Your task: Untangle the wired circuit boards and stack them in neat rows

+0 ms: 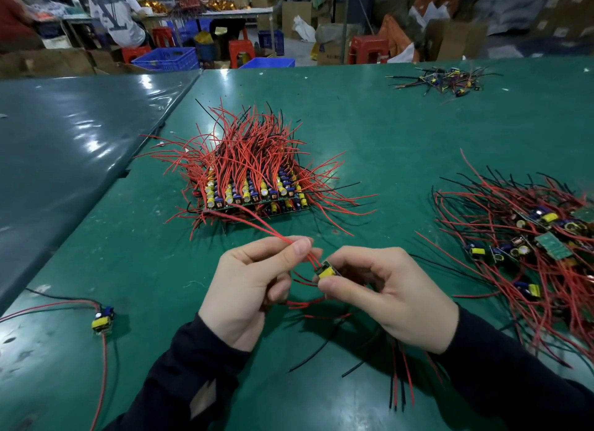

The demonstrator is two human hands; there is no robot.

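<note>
My right hand pinches a small circuit board with a yellow part, just above the green table. My left hand pinches that board's red wires between thumb and forefinger; the wires stretch up and left toward the stack. More red and black wires hang below my hands. A neat stack of boards in rows, wires fanned out behind it, sits ahead of my hands. A tangled pile of wired boards lies to the right.
A single wired board lies near the left front of the green table. A smaller tangle of boards sits far right at the back. A second table adjoins on the left. People, stools and crates are beyond.
</note>
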